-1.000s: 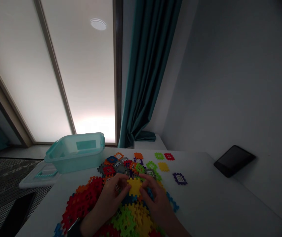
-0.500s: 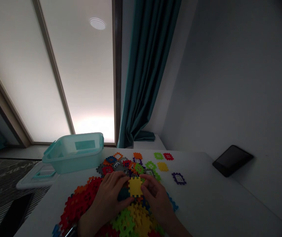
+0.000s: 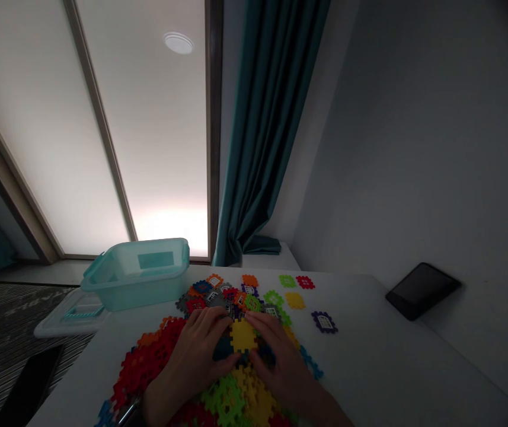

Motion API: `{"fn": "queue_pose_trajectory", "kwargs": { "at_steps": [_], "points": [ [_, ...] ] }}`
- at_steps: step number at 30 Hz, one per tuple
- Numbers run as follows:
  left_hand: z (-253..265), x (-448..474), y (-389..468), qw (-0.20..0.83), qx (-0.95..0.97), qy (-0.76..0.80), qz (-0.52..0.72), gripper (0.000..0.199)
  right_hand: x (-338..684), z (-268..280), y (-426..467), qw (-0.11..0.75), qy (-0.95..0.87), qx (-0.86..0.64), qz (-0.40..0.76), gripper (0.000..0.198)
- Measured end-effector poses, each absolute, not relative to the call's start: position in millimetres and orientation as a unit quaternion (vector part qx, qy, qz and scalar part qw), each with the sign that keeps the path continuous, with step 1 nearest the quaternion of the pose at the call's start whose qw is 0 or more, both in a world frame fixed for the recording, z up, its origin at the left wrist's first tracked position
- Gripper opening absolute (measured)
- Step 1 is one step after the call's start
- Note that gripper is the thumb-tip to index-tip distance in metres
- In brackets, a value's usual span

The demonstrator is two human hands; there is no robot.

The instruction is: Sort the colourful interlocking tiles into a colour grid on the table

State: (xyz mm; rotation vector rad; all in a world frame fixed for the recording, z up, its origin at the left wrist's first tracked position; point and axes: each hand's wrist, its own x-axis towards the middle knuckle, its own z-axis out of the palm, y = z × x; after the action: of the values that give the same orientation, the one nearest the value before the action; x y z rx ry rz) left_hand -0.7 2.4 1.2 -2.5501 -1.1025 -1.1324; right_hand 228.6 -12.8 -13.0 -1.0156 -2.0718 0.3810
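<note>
- Tile (image 3: 243, 336), yellow, square, toothed: bottom centre of the frame, between two hands, flat face toward the camera.
- Left hand (image 3: 194, 356): in from the bottom left, back up, pinching the tile's left side, fingertips at its upper corner, thumb at its lower one.
- Right hand (image 3: 283, 362): in from the bottom right, pinching the opposite side, forefinger near the upper corner, thumb near the lower one.
- Watch (image 3: 130, 413): on the left wrist, partly cut off by the frame's bottom edge.
- Red pieces (image 3: 140, 367): heaped at lower left, beside the left hand.
- Green pieces (image 3: 226, 402) and yellow pieces (image 3: 257, 400): bottom centre, nearer the camera than the tile.
- Blue pieces (image 3: 310, 363): lower right of centre, just beside the right hand.
- Mixed pile (image 3: 216, 301): lower centre, beyond the hands.
- Purple piece (image 3: 324, 322): lower right of centre, flat and apart on the white desk (image 3: 391, 367).
- Tub (image 3: 142, 290): lower left, teal, with its lid (image 3: 67, 317) beside it.
- Tablet (image 3: 422, 290): black, lower right, tilted by the wall (image 3: 435, 148).
- Curtain (image 3: 271, 130): teal, upper centre.
</note>
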Motion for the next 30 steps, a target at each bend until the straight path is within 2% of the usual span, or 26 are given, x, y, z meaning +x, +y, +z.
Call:
{"fn": "queue_pose_trajectory", "kwargs": {
  "at_steps": [8,19,26,30],
  "points": [
    [-0.2,-2.4,5.2,0.063,-0.846,-0.362,-0.386,0.044,236.0,-12.4,-9.1,0.361,-0.849,-0.373,0.092,0.059],
    [-1.0,-6.8,8.5,0.079,-0.852,-0.352,-0.379,0.043,242.2,-8.9,-4.0,0.379,-0.848,-0.352,0.118,0.049],
    [-1.8,-6.2,7.4,0.074,-0.87,-0.342,-0.347,0.011,234.3,-19.1,-8.2,0.411,-0.828,-0.369,0.096,0.043],
    [-0.6,-9.9,11.6,0.098,-0.866,-0.346,-0.348,0.015,229.0,-25.3,-9.6,0.403,-0.828,-0.384,0.07,0.03]
  ]
}}
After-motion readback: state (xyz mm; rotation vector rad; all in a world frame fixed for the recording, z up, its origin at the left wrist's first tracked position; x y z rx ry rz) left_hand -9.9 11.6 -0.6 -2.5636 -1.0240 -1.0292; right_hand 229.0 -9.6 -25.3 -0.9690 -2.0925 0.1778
